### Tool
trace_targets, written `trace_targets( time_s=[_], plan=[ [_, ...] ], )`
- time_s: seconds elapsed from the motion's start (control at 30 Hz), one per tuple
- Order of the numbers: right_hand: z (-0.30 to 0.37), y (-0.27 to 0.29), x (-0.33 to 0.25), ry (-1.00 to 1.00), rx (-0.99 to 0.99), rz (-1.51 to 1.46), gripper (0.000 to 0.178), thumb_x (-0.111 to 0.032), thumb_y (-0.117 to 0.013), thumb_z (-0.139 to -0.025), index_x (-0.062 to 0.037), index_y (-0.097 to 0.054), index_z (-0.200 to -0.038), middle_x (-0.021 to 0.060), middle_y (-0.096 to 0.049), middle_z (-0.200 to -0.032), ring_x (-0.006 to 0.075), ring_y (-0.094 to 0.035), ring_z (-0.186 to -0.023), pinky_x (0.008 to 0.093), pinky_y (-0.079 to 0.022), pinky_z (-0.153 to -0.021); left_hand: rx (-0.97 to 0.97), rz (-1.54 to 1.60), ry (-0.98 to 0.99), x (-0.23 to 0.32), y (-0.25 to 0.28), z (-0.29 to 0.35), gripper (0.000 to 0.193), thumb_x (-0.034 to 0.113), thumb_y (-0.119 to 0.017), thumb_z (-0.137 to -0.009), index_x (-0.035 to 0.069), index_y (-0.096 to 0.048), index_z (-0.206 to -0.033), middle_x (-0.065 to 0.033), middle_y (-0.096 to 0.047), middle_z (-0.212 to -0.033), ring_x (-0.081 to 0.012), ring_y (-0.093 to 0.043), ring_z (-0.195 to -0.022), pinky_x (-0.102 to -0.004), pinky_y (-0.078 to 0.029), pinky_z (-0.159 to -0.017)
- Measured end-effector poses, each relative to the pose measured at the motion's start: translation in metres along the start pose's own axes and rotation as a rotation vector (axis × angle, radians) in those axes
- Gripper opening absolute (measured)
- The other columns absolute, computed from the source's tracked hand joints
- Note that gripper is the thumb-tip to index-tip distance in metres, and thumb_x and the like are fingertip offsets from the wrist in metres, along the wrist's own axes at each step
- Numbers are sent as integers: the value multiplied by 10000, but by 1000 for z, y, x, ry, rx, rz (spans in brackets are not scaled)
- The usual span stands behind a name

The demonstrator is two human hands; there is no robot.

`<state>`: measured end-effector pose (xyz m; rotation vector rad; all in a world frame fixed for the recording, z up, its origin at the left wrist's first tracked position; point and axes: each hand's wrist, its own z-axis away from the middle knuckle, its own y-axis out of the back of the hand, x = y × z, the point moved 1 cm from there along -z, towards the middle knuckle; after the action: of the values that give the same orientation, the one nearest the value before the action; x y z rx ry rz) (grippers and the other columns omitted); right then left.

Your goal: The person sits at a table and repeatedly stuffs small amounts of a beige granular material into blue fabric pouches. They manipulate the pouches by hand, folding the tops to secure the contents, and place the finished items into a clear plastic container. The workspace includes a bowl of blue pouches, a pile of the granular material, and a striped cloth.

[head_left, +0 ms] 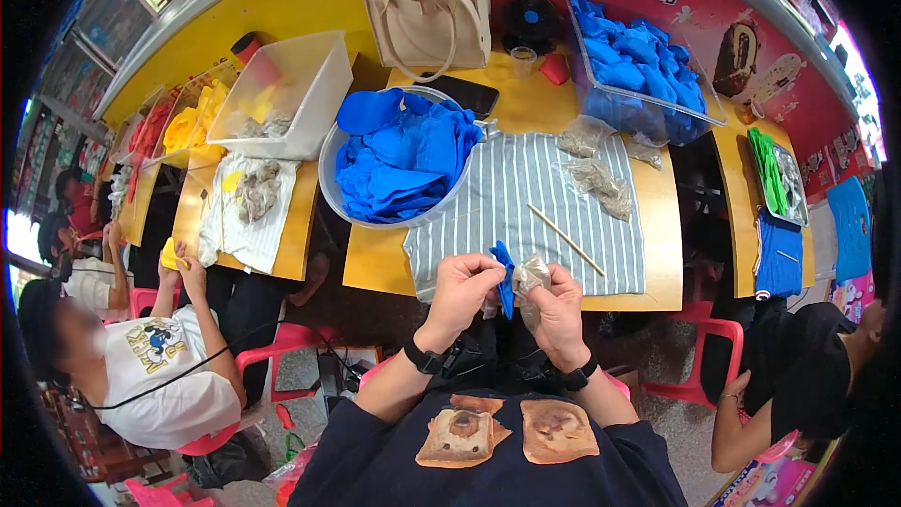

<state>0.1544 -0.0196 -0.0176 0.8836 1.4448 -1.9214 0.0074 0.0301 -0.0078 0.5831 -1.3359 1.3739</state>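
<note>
My left hand (460, 293) pinches a small blue fabric piece (505, 284) just past the table's near edge. Beside it, the fingers of my right hand (560, 317) close round a crumpled clear plastic bag (531, 276) with greyish-beige contents. The bag and the fabric are very close; whether they touch is unclear. Beyond my hands a grey striped cloth (511, 183) covers part of the table. On it lie a thin wooden stick (565, 239) and clear bags of greyish-beige material (601, 183). A round tub (330, 164) heaped with blue fabric pieces (399, 164) stands to the left.
At the back are a beige tote bag (427, 28), a dark phone (462, 94), a black fan (531, 21) and a clear bin of blue pieces (648, 66). A person (160, 366) on the left holds something yellow; another (798, 366) sits at right. Pink chairs (699, 357) flank me.
</note>
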Motion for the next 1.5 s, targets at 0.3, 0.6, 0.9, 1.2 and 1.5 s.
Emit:
trace_targets(
  time_s=[0.3, 0.6, 0.9, 1.2, 1.5],
  plan=[
    [12, -17, -2, 27, -10, 179, 168, 35, -674, -812, -10, -585, -946, 31, -641, -877, 83, -602, -770, 238, -503, -695, 2, -8, -99, -9, 5, 7, 67, -6, -622, -851, -21, -688, -848, -32, -649, -775, -80, -583, -682, -209, -457, -638],
    [5, -14, 6, 159, 14, 273, 216, 52, -649, -821, -8, -529, -991, 17, -601, -898, 58, -563, -773, 221, -484, -678, -10, 41, -15, -6, 2, 15, 62, 0, -634, -834, -32, -669, -794, -23, -598, -776, -74, -535, -702, -218, -422, -655],
    [2, -13, 5, 150, 39, 251, 228, 56, -636, -809, -6, -532, -1002, 11, -588, -901, 60, -550, -789, 217, -468, -692, 81, -361, -194, -1, -6, 16, 94, 27, -625, -851, -50, -648, -801, -24, -618, -752, -55, -544, -654, -197, -427, -586],
    [0, -12, 4, 101, 20, 216, 280, 86, -613, -786, -8, -535, -1038, 27, -615, -904, 86, -593, -781, 225, -488, -694, 150, -496, -389, -7, -2, 11, 98, 20, -625, -839, -70, -662, -827, -47, -636, -720, -62, -566, -603, -222, -434, -524],
    [17, -20, -21, 101, -195, 442, 171, -17, -583, -897, 14, -581, -1065, 15, -608, -884, 59, -552, -758, 208, -452, -673, 166, -540, -353, 5, -5, 11, 75, 16, -648, -814, -53, -676, -827, -62, -633, -709, -80, -576, -608, -233, -442, -542]
  ],
)
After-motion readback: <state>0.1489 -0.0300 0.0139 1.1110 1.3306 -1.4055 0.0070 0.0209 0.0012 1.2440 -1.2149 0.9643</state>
